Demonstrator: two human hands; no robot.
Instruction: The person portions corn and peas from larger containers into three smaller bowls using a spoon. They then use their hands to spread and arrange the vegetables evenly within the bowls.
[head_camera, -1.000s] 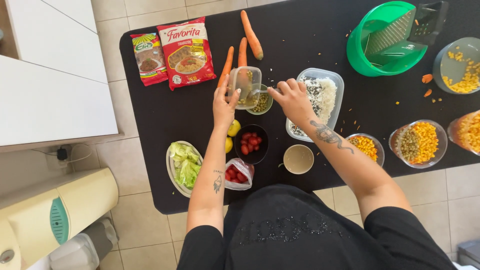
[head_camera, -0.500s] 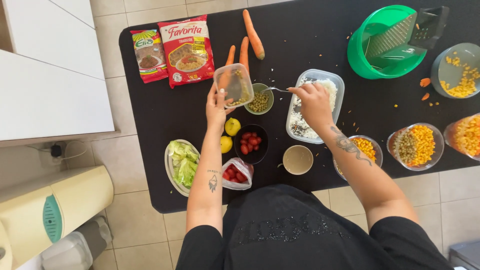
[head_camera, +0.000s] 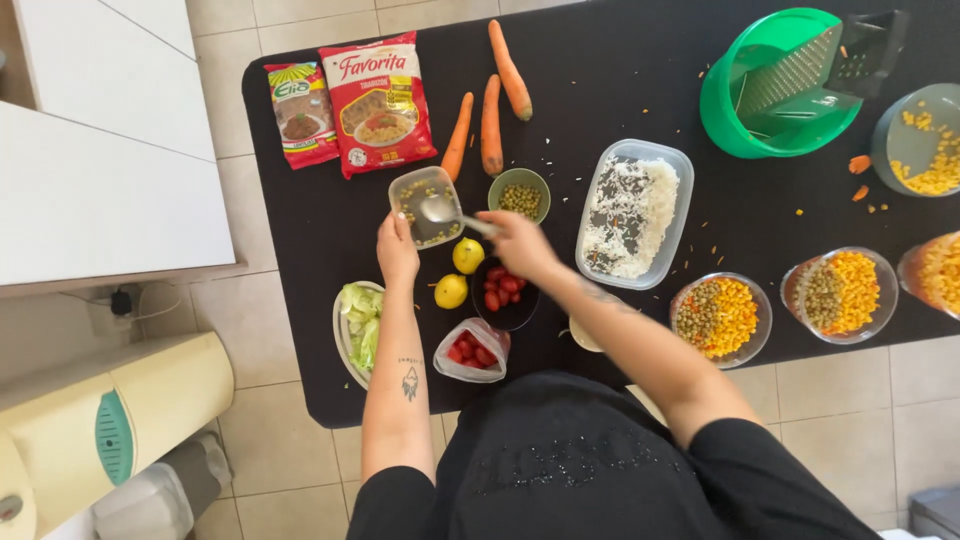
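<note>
Gripping a small clear container (head_camera: 424, 205) of peas and corn, the left hand (head_camera: 397, 252) holds it just left of the green bowl (head_camera: 520, 194) of peas. The right hand (head_camera: 518, 243), closed on a spoon (head_camera: 452, 213), dips it into that container, below the carrots (head_camera: 488, 110).

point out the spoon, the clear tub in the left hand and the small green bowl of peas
spoon (head_camera: 440, 209), head view, on its metal bowl
clear tub (head_camera: 412, 192), head view, on its upper left rim
small green bowl (head_camera: 519, 177), head view, on its top rim
</note>
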